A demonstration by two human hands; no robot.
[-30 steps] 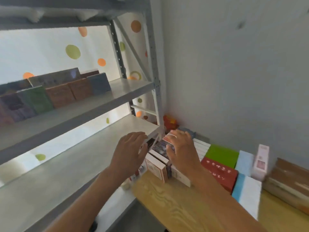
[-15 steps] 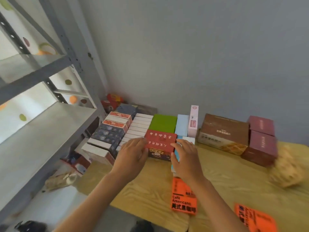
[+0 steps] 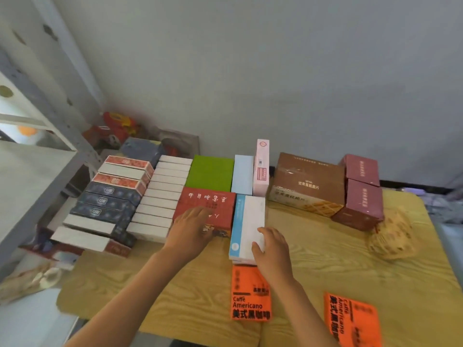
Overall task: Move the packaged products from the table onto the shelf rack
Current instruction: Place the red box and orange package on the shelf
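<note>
Nearly all the packaged products are left on the table (image 3: 313, 249), none being seen on the shelf rack (image 3: 30, 176) beside it; the red box (image 3: 208, 206) is pressed by the left hand (image 3: 190, 229), fingers flat. The white-and-blue box (image 3: 248, 221), just beside the red box, is clasped at its near end by the curled right hand (image 3: 271, 249); neither is yet lifted, so the task is judged barely begun here.

left arm: bare forearm rising from lower left of the frame toward centre
left hand (image 3: 191, 227): palm down, fingers spread forward and relaxed, at centre
right arm: bare forearm rising from bottom centre-right
right hand (image 3: 273, 247): palm down, fingers lightly bent, just right of centre
</note>
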